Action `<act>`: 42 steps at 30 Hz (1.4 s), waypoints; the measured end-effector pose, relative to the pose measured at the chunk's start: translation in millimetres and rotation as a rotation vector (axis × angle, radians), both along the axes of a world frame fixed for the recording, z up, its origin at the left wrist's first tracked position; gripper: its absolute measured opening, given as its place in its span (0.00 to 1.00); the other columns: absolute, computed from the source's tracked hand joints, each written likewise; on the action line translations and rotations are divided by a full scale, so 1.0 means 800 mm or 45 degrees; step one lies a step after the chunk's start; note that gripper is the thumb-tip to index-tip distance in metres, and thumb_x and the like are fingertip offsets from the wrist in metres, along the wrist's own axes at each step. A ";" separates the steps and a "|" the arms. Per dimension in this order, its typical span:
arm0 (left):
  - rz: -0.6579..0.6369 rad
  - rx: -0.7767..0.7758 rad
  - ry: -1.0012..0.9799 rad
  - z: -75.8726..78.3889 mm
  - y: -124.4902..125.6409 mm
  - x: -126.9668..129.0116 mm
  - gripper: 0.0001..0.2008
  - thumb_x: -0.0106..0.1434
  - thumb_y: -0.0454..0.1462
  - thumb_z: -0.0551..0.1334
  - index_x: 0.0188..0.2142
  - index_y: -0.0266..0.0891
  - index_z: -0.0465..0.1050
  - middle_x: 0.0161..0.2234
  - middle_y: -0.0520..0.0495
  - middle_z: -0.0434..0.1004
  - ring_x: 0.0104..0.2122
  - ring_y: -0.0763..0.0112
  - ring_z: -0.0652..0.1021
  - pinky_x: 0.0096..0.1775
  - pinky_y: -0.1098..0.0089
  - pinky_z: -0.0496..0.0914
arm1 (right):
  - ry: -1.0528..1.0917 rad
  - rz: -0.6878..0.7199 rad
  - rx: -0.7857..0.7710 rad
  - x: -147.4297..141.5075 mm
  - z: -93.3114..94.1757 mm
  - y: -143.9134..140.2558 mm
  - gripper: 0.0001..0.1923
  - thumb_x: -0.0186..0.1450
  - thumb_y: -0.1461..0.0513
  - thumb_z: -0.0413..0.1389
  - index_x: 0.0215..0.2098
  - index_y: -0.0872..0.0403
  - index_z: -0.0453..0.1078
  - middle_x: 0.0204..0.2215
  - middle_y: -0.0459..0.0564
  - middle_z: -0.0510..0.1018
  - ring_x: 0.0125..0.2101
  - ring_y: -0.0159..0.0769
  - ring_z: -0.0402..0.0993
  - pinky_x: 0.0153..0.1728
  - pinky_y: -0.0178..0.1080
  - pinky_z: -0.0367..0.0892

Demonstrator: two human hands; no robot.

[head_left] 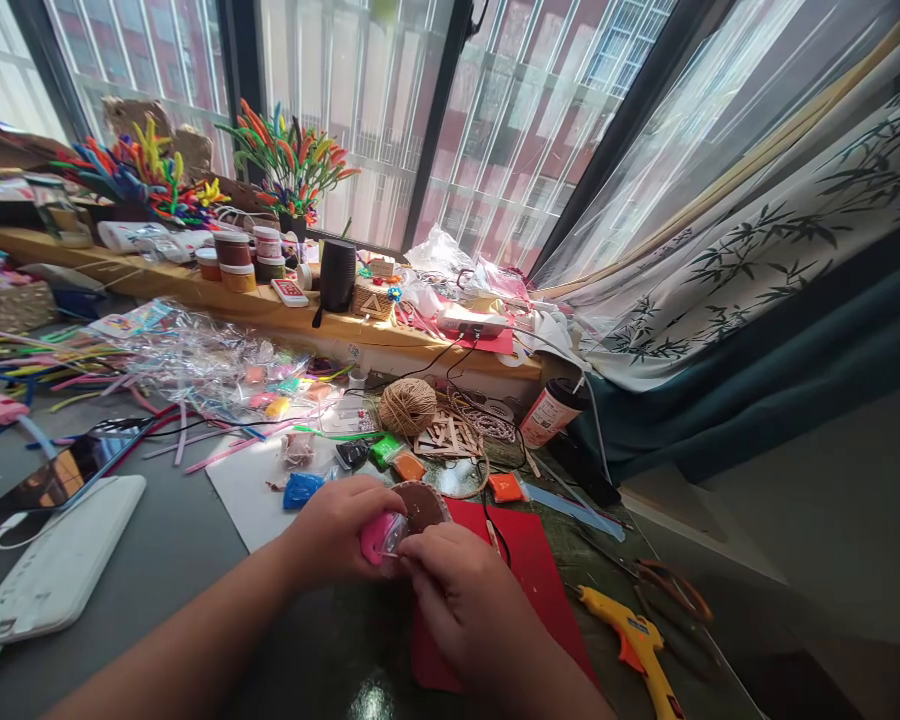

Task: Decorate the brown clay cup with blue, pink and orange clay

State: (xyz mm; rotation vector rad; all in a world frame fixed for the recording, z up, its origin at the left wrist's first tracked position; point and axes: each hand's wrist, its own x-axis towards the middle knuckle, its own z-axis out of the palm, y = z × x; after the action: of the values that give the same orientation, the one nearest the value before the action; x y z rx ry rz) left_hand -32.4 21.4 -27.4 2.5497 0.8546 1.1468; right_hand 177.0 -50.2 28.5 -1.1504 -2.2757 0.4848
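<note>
My left hand (345, 525) is closed around a lump of bright pink modelling clay (376, 537) in a clear plastic wrapper (394, 532). Close against it, my right hand (457, 575) pinches at the wrapper's edge, where a thin pale strip shows by the fingertips. Just beyond both hands sits a round brown piece with a light braided rim (423, 505), partly covered by them; whether a hand also holds it I cannot tell. A blue clay packet (302, 490) lies beyond my left hand. Under my right forearm is a red sheet (532, 560).
At right lie a yellow glue gun (634, 640) and orange-handled scissors (675, 590). A twine ball (408, 405), clay packets (409, 466) and a lidded cup (553, 412) stand farther back. A white power bank (60, 560) and a phone (82, 465) are at left.
</note>
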 end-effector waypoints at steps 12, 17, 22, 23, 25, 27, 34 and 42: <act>0.059 0.074 -0.023 0.004 -0.004 0.003 0.24 0.72 0.60 0.60 0.36 0.42 0.73 0.27 0.49 0.79 0.25 0.66 0.77 0.27 0.67 0.65 | 0.437 -0.196 -0.587 -0.017 -0.002 -0.004 0.14 0.72 0.58 0.55 0.34 0.51 0.81 0.31 0.52 0.84 0.33 0.45 0.79 0.33 0.41 0.64; 0.068 0.068 -0.062 0.009 -0.006 0.006 0.28 0.72 0.64 0.57 0.32 0.44 0.69 0.24 0.52 0.74 0.22 0.69 0.72 0.25 0.68 0.60 | 0.840 -0.262 -0.916 -0.014 -0.009 0.000 0.15 0.65 0.49 0.66 0.34 0.52 0.85 0.33 0.53 0.86 0.38 0.48 0.79 0.40 0.43 0.68; 0.105 0.015 -0.128 0.006 -0.005 0.005 0.22 0.68 0.58 0.66 0.34 0.44 0.70 0.25 0.54 0.75 0.23 0.70 0.72 0.27 0.70 0.62 | 1.222 -0.325 -1.145 -0.008 -0.029 0.003 0.24 0.54 0.42 0.76 0.33 0.52 0.86 0.20 0.43 0.72 0.22 0.30 0.60 0.25 0.35 0.52; 0.114 -0.014 -0.135 0.004 -0.005 0.004 0.22 0.67 0.58 0.68 0.34 0.44 0.70 0.25 0.54 0.76 0.23 0.70 0.72 0.27 0.70 0.63 | 1.299 -0.340 -1.160 -0.007 -0.033 0.003 0.25 0.53 0.42 0.77 0.33 0.53 0.86 0.20 0.41 0.71 0.21 0.27 0.56 0.24 0.34 0.48; 0.139 -0.095 -0.134 0.001 -0.003 0.001 0.24 0.65 0.59 0.70 0.35 0.43 0.71 0.26 0.54 0.76 0.24 0.69 0.73 0.28 0.70 0.63 | 1.465 -0.361 -1.121 -0.005 -0.039 0.001 0.25 0.52 0.42 0.78 0.34 0.52 0.86 0.19 0.40 0.69 0.20 0.25 0.53 0.24 0.34 0.45; 0.199 -0.202 -0.111 -0.001 0.002 -0.004 0.26 0.63 0.62 0.69 0.35 0.43 0.71 0.27 0.54 0.76 0.25 0.68 0.73 0.29 0.70 0.65 | 1.631 -0.368 -1.002 -0.001 -0.040 -0.001 0.22 0.54 0.44 0.78 0.35 0.51 0.86 0.19 0.40 0.68 0.21 0.26 0.54 0.24 0.34 0.49; 0.616 -0.538 0.267 0.003 0.033 -0.023 0.19 0.70 0.55 0.63 0.32 0.44 0.68 0.29 0.51 0.78 0.29 0.60 0.78 0.30 0.68 0.64 | 1.826 -0.599 -0.575 0.023 -0.038 -0.006 0.17 0.57 0.48 0.78 0.36 0.47 0.85 0.19 0.40 0.67 0.22 0.30 0.60 0.26 0.36 0.58; 0.581 -0.454 0.515 -0.020 0.035 -0.028 0.22 0.60 0.29 0.64 0.55 0.39 0.77 0.55 0.31 0.83 0.59 0.34 0.78 0.59 0.40 0.67 | 1.859 -0.726 -0.788 0.033 -0.084 -0.028 0.21 0.55 0.45 0.78 0.35 0.50 0.85 0.20 0.41 0.65 0.22 0.29 0.58 0.22 0.34 0.57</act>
State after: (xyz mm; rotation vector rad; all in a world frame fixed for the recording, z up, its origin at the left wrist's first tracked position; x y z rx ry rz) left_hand -55.0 49.5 -43.2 2.3724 1.6348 0.4933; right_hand 203.7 -72.9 -38.5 -1.0317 -0.5228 1.2678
